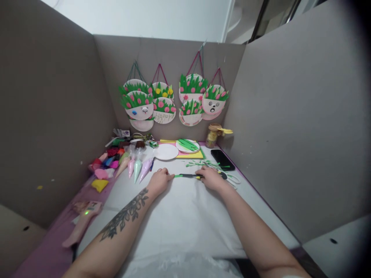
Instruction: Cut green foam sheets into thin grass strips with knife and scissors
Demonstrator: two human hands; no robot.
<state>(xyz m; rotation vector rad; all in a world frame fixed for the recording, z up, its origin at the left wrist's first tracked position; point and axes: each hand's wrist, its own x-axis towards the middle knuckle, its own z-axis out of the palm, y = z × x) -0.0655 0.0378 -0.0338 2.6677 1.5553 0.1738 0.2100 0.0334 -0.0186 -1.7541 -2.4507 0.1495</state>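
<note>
In the middle of the white-covered table, my left hand (160, 180) has its fingers pressed together at the end of a narrow green paper strip (177, 176). Facing it, my right hand (211, 177) is closed over a long thin black tool with yellow parts (189, 175). The tool's slim dark end points left and meets the strip; whether it is a knife or scissors I cannot make out. Thin green paper scraps (204, 164) lie just beyond my right hand. White loop handles (236, 178) show to the right of it.
Behind lie a white paper plate (166, 152) and another plate with green strips (188, 145). A black phone (222, 159) and brown-lidded jar (212, 136) stand right. Piping bags (138, 170) and a pink glue gun (84, 224) lie left. Decorated plates (140, 106) hang on the back panel.
</note>
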